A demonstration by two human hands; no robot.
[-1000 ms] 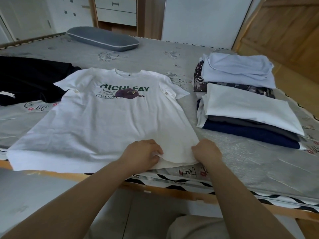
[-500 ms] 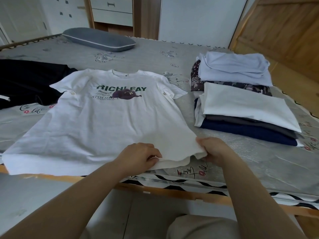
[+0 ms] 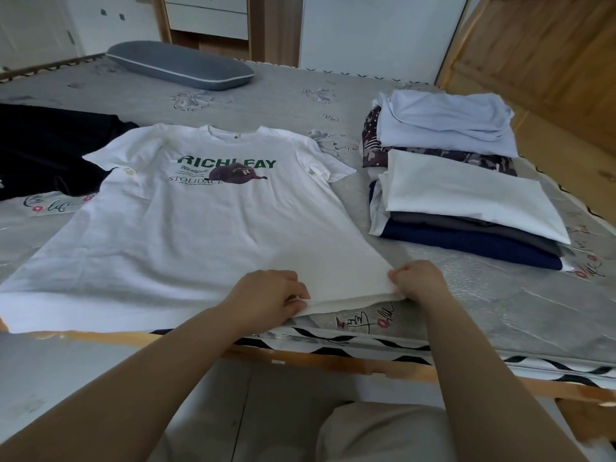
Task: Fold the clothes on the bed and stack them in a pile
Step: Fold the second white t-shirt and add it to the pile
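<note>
A white T-shirt [image 3: 200, 228] with green lettering and a purple cap print lies spread face up on the grey bed [image 3: 483, 305]. My left hand [image 3: 270, 295] pinches its bottom hem near the middle. At the hem's right corner my right hand [image 3: 416, 278] grips the cloth. A pile of folded clothes [image 3: 466, 201] stands to the right, with white, grey and navy pieces in front and a pale blue one at the back. A black garment [image 3: 50, 148] lies unfolded at the far left.
A grey pillow [image 3: 180, 65] lies at the head of the bed. The wooden bed frame [image 3: 333, 358] runs along the near edge. A wooden door panel [image 3: 550, 61] stands at the right, white drawers [image 3: 206, 15] behind the bed.
The right hand has pulled the hem's right corner outward to the right, drawing the bottom edge straighter. The left hand stays on the hem.
</note>
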